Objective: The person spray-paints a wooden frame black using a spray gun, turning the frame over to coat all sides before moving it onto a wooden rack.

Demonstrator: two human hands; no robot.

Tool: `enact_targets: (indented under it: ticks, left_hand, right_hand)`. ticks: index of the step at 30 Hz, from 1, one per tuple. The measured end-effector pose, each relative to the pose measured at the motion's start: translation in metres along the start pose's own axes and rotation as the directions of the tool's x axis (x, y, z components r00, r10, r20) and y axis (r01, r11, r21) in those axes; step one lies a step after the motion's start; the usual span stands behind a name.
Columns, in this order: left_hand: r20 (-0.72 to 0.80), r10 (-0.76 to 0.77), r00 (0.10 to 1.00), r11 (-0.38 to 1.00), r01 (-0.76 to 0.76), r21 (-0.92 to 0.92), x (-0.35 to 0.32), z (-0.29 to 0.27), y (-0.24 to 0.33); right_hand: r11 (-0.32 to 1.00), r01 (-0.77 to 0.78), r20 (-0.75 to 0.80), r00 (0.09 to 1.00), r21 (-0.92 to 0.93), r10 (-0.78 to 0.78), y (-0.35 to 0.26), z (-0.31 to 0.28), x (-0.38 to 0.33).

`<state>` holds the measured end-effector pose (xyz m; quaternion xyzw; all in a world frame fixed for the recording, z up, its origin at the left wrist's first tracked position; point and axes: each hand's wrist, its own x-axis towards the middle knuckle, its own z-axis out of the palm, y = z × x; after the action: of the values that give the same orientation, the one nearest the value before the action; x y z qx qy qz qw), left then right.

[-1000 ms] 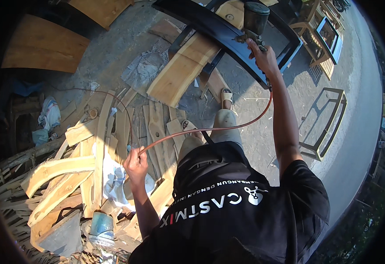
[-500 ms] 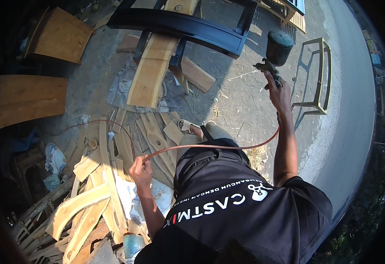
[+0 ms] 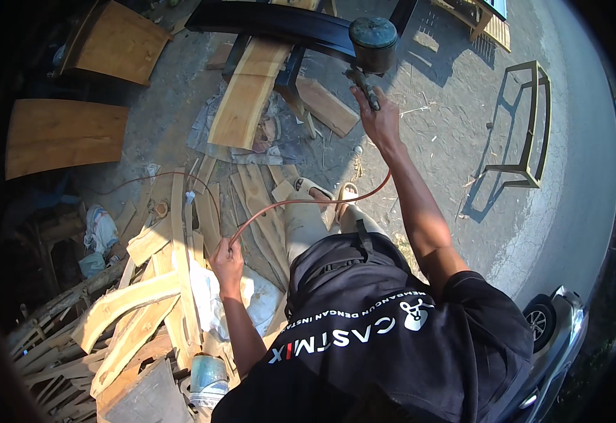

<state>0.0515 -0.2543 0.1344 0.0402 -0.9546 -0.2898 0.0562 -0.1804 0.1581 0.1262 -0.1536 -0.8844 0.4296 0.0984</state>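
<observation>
In the head view, the right hand (image 3: 378, 116) grips a spray gun (image 3: 363, 83), the left hand (image 3: 227, 261) a reddish hose (image 3: 308, 203). From where I stand, the black frame (image 3: 273, 25) lies ahead and leftward of the right hand, the nearer one, its long axis running crosswise. The spray gun slants ahead, slightly left; I can't tell where it aims.
</observation>
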Motion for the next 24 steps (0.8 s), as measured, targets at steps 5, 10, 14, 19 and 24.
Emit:
enact_targets:
  ticks: [5,10,14,19,24]
  left_hand:
    - [-0.005,-0.150,0.989,0.989,0.150,0.011,-0.023,-0.013,-0.007]
    - [0.004,-0.191,0.982,0.981,0.191,0.014,-0.007,-0.027,-0.035]
    - [0.040,-0.137,0.990,0.990,0.135,0.043,0.036,-0.043,-0.074]
    - [0.123,-0.115,0.986,0.993,0.118,-0.017,0.114,-0.061,-0.149]
    - [0.244,-0.074,0.967,0.997,0.076,0.002,0.192,-0.100,-0.237]
  right_hand:
    - [0.989,0.143,-0.016,0.990,0.024,-0.142,-0.026,0.056,0.025]
    - [0.991,0.136,0.040,0.990,0.013,-0.137,-0.073,0.106,0.045]
    - [0.992,0.118,0.038,0.992,-0.043,-0.117,-0.108,0.154,0.064]
    - [0.995,0.100,0.032,0.994,0.000,-0.100,-0.157,0.224,0.082]
    - [0.991,0.020,0.021,0.999,0.133,-0.023,-0.191,0.268,0.071]
